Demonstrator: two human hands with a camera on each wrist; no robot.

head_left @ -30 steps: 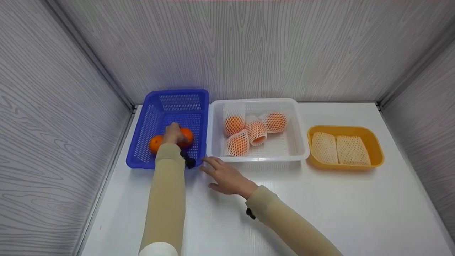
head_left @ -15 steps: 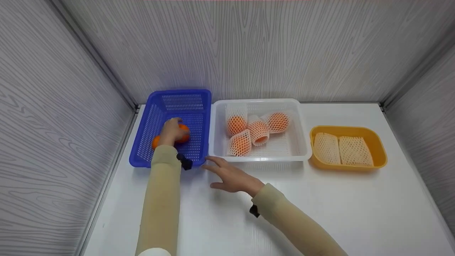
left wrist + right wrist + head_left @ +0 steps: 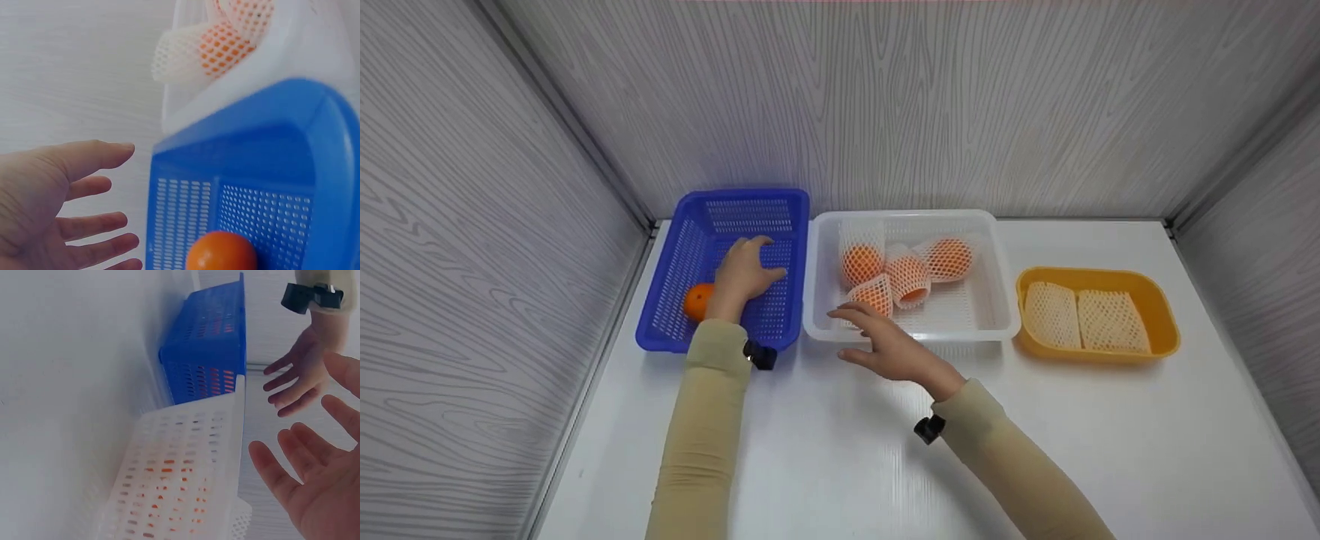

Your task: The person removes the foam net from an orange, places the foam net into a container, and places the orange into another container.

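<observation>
My left hand (image 3: 744, 274) hovers over the blue basket (image 3: 681, 247) in the head view, fingers spread and nothing held. An orange (image 3: 699, 301) lies on the left side of that basket. The left wrist view also has an orange (image 3: 222, 253) inside the basket, apart from the empty left hand (image 3: 62, 208). My right hand (image 3: 896, 349) hangs relaxed at the front rim of the white basket (image 3: 960, 334), its fingertips partly covering a net-wrapped orange (image 3: 871, 295). Several oranges in white foam net sleeves lie in this basket. Whether another orange sits behind my left hand, I cannot tell.
A yellow tray (image 3: 1161, 330) stands at the right, holding two stacks of flat foam nets (image 3: 1112, 321). The blue and white baskets stand side by side. Grey wood-patterned walls (image 3: 900, 105) enclose the white table (image 3: 840, 465) at the back and sides.
My left hand has left the second orange, which no longer shows in the head view, and its fingers have spread. My right hand has moved right and forward from the blue basket's corner.
</observation>
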